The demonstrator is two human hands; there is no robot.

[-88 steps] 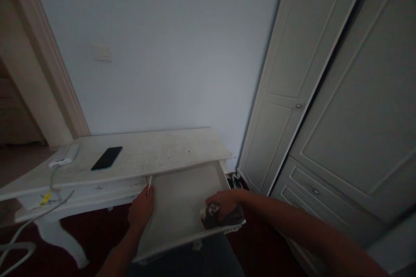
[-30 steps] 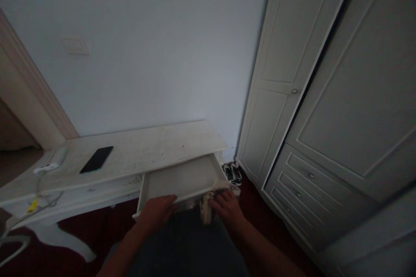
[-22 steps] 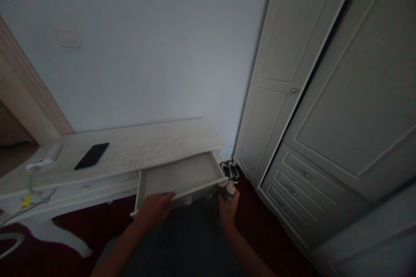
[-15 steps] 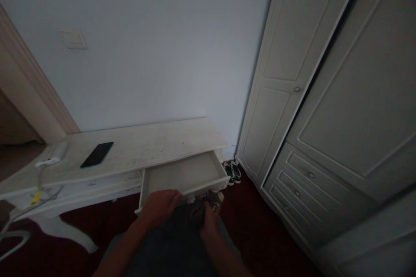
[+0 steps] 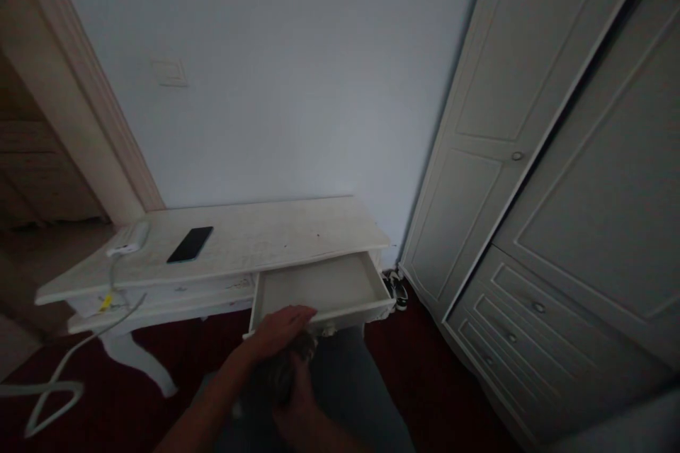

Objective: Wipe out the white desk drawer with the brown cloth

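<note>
A white drawer (image 5: 324,283) stands pulled out of the white table (image 5: 281,233), and its visible inside is bare. My left hand (image 5: 281,331) lies at the drawer's front left edge, its fingers stretched to the right. Whether it rests on the drawer front or on the cloth below, I cannot tell. Lower down, my right hand (image 5: 302,393) is closed on a dark, crumpled piece of cloth (image 5: 279,371) with some light spots. The cloth is blurred, and the forearms partly hide it. A knob (image 5: 329,330) shows on the drawer front.
A phone (image 5: 190,245) and a white power strip (image 5: 129,238) lie on the table's left part. The cord (image 5: 79,354) hangs down at the left. Sneakers (image 5: 397,289) stand on the dark red floor by the white wardrobe (image 5: 478,177). A doorway is at the far left.
My right hand has moved left and down with the cloth, away from the drawer's front. My left hand stays near the drawer's front left edge. The view has swung slightly left.
</note>
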